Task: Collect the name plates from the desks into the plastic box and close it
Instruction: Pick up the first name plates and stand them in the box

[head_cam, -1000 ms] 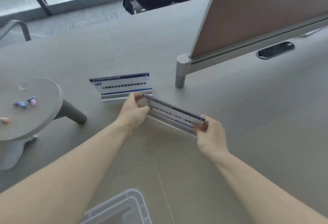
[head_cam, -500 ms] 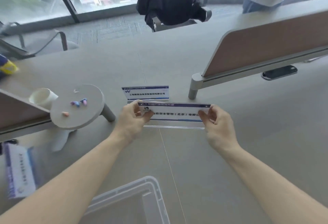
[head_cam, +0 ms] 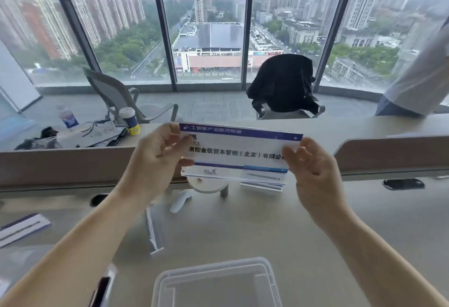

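Since the left hand (head_cam: 158, 158) and right hand (head_cam: 313, 168) only have a fingertip grip on the ends of the name plate (head_cam: 239, 151), up above the desk (head_cam: 243, 229), it could totally slip and miss the plastic box (head_cam: 213, 265).

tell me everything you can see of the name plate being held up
The name plate is a wide white card with a purple band on top, dark Chinese characters across the middle and a purple-and-blue strip below, in what looks like clear acrylic. It is held off the desk, face to the camera, tilted slightly down to the right. The left hand pinches its left end, the right hand its right end.
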A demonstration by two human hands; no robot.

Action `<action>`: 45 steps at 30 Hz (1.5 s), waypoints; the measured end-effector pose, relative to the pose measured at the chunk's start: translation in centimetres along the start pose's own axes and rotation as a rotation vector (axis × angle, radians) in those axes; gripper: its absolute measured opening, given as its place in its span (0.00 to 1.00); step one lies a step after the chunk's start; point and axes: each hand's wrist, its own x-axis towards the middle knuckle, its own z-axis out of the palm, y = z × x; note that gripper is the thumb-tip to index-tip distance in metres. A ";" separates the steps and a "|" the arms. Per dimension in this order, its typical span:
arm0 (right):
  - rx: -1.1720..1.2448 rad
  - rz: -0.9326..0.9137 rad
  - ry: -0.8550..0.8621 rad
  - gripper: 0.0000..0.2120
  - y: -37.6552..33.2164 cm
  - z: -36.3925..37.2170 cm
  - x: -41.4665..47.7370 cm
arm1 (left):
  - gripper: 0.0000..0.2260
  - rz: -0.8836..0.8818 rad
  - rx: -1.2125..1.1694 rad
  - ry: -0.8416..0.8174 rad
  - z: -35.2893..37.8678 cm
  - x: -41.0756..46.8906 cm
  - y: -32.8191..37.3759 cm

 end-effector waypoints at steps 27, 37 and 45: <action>0.043 -0.043 -0.477 0.06 -3.2 42.1 -18.4 | 0.07 -0.255 1.268 -0.117 -35.7 -19.3 1.9; 0.434 0.934 -0.406 0.16 -0.5 55.3 -22.4 | 0.07 -0.297 1.042 0.018 -45.6 -17.0 -4.3; 0.245 1.112 -0.445 0.25 5.3 60.3 -25.5 | 0.19 -0.621 0.927 -0.045 -46.8 -18.4 -16.6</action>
